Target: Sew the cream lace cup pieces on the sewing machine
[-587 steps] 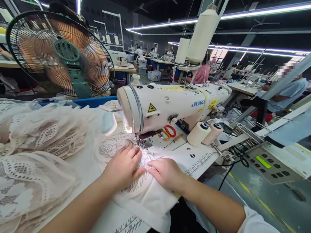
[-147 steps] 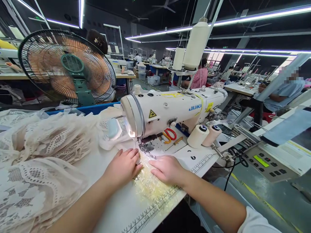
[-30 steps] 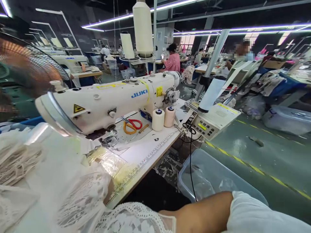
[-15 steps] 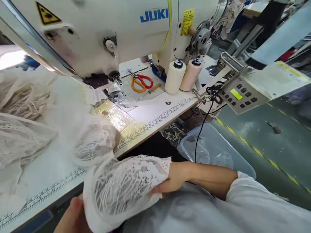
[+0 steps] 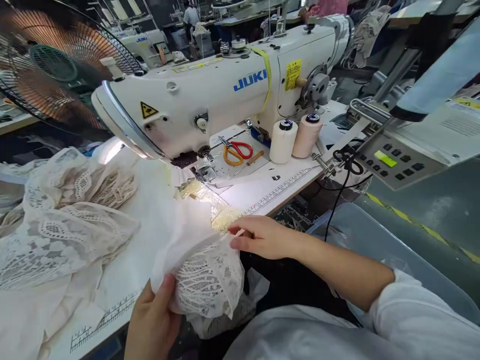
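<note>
Both hands have risen from the lap to table edge — left hand (image 5: 152,320) grips the lace piece (image 5: 204,277) from below, right hand (image 5: 258,235) pinches its top edge. Beyond the right hand: scissors (image 5: 235,150), thread cones (image 5: 283,141), sewing machine (image 5: 210,95).

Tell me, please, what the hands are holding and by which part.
Both hold the lace piece: left hand at its lower edge, right hand at its upper edge.
</note>
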### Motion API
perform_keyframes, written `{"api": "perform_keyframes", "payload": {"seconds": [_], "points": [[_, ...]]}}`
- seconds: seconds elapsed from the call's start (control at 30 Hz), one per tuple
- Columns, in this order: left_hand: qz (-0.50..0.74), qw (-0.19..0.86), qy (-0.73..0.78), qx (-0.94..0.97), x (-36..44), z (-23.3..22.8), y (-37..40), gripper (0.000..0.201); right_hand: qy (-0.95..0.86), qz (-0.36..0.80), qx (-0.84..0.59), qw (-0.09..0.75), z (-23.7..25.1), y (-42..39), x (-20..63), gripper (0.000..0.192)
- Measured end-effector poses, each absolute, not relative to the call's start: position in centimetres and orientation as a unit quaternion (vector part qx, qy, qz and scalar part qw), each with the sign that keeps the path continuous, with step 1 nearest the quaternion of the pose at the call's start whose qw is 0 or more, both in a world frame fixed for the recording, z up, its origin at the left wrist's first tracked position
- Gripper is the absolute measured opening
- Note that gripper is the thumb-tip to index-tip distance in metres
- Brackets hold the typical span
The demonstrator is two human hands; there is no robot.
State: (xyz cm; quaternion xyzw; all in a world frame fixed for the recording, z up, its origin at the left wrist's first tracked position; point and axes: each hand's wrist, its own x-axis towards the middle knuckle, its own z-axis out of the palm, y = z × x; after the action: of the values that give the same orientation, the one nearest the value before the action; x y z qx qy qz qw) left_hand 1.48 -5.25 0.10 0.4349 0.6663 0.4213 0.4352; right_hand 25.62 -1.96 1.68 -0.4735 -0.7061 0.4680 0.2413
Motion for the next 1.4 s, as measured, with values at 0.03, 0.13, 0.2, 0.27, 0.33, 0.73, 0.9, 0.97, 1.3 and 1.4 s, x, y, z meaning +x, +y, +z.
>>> {"api": "perform_keyframes", "payload": {"seconds": [0.03, 0.13, 0.2, 0.27, 0.33, 0.73, 0.9, 0.97, 1.3, 1.4], "points": [[0.431, 0.452, 0.660, 0.418, 1.6, -0.2, -5.5, 0.061, -0.699, 0.485, -0.465, 0.243, 1.6, -1.2, 25.1, 0.016], [0.432, 0.456, 0.658, 0.416, 1.3, -0.2, -5.5, 0.051, -0.695, 0.528, -0.423, 0.243, 0.7, 0.4, 23.5, 0.033], [0.378, 0.441, 0.660, 0.477, 0.9, 0.3, -5.1, 0.042, -0.705, 0.542, -0.381, 0.254, 0.2, 0.9, 23.0, 0.037], [0.308, 0.422, 0.651, 0.551, 0.5, 0.9, -4.6, 0.039, -0.733, 0.528, -0.355, 0.242, 0.0, 1.0, 23.0, 0.037], [0.255, 0.394, 0.637, 0.612, 0.5, 1.5, -4.0, 0.041, -0.762, 0.495, -0.360, 0.211, 0.2, 1.1, 23.1, 0.037], [0.160, 0.397, 0.609, 0.667, 2.9, 0.9, -1.6, 0.052, -0.800, 0.438, -0.389, 0.130, 1.3, 1.7, 22.6, 0.033], [0.190, 0.488, 0.655, 0.545, 3.7, 1.2, -1.5, 0.042, -0.805, 0.378, -0.431, 0.153, 1.9, 1.2, 22.9, 0.029], [0.250, 0.542, 0.667, 0.445, 4.1, 0.9, -2.2, 0.037, -0.804, 0.333, -0.464, 0.166, 1.9, 0.8, 23.4, 0.023], [0.359, 0.702, 0.600, 0.134, 7.0, 1.3, -5.5, 0.025, -0.634, 0.404, -0.553, 0.359, -1.9, -4.6, 28.0, 0.048], [0.376, 0.725, 0.569, 0.095, 7.1, 1.9, -5.1, 0.019, -0.640, 0.536, -0.423, 0.352, -2.8, -6.5, 29.2, 0.083]]}}
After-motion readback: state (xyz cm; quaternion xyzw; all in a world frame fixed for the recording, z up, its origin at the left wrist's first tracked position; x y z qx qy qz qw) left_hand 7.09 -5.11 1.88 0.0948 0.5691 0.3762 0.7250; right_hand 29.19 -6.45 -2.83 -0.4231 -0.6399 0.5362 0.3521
